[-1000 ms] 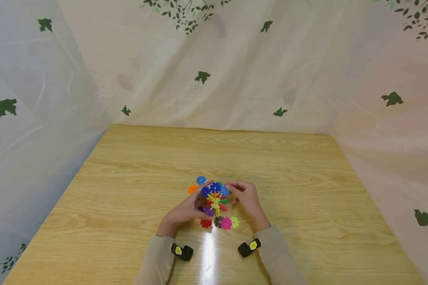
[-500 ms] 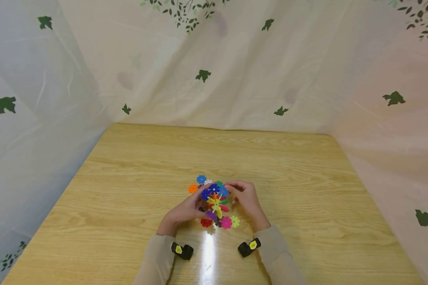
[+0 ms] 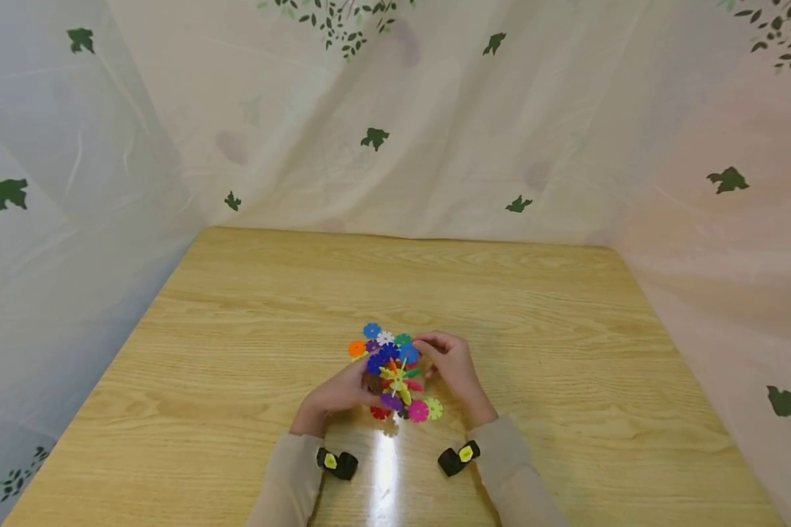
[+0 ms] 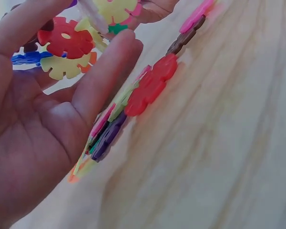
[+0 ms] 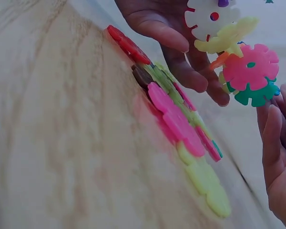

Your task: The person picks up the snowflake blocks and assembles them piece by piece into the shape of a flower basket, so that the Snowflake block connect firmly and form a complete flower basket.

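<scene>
A cluster of interlocking plastic discs [image 3: 398, 378], flower-shaped with notched rims, is held above the table between both hands. My left hand [image 3: 343, 389] grips its left side with thumb and fingers; a red disc [image 4: 66, 38] of the cluster shows beyond the palm in the left wrist view. At the upper right of the cluster, my right hand [image 3: 453, 364] pinches the edge of a light blue disc [image 3: 408, 353]. In the right wrist view, a pink disc [image 5: 250, 66] and a green disc [image 5: 255, 95] of the cluster sit just above the right fingertips.
Loose discs lie flat around the hands: pink [image 3: 418, 410] and yellow-green [image 3: 434, 408] in front, orange [image 3: 357, 348], blue [image 3: 372, 331] and white [image 3: 385, 337] behind. The wooden table [image 3: 567, 329] meets a printed cloth [image 3: 461, 146] at its back and sides.
The cluster has turned and tilted: its dark blue discs moved left and slightly down, the purple one lower. More loose discs show behind it. Both hands stay nearly in place.
</scene>
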`<state>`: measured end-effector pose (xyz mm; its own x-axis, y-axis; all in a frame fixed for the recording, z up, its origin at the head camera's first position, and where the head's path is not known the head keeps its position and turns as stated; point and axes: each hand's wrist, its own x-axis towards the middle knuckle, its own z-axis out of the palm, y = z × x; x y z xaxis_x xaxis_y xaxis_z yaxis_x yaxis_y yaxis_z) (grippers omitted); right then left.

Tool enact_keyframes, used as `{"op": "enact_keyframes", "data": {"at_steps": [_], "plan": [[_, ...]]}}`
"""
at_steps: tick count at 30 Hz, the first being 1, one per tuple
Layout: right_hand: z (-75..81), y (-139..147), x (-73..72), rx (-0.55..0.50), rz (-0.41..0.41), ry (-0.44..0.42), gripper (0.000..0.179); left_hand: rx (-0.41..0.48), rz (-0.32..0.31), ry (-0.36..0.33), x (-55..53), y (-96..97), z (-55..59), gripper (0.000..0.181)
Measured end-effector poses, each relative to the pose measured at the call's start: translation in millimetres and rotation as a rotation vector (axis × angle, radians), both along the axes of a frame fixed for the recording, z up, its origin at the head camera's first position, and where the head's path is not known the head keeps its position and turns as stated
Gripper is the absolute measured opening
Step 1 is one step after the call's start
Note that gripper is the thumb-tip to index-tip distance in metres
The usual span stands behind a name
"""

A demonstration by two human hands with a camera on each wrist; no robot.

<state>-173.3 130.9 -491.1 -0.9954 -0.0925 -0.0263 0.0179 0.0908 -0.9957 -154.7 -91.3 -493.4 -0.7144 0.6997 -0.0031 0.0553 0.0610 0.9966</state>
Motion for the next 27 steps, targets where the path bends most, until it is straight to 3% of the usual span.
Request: {"op": "enact_keyframes", "data": {"at_steps": [6, 12, 19, 24, 27], "plan": [[-1.2, -1, -1.8, 0.027, -0.004, -0.017, 0.025, 0.026, 0.12, 0.012, -2.9, -7.3, 1.4, 0.074], [-8.9, 0, -3.3, 0.231, 0.01, 0.024, 0.021, 0.036, 0.215, 0.008, -5.3, -15.0, 2.0, 0.079], [-11.7, -4, -0.9, 0.534, 0.052, 0.181, 0.03, 0.097, 0.22, -0.037, -6.3, -17.5, 3.3, 0.081], [-5.7, -9, 2.4, 0.659, 0.064, 0.196, 0.027, 0.163, 0.21, -0.068, -7.5, -17.0, 2.1, 0.08], [-4.3, -10, 3.0, 0.689, 0.066, 0.194, 0.024, 0.152, 0.21, -0.049, -8.1, -17.4, 1.2, 0.08]]}}
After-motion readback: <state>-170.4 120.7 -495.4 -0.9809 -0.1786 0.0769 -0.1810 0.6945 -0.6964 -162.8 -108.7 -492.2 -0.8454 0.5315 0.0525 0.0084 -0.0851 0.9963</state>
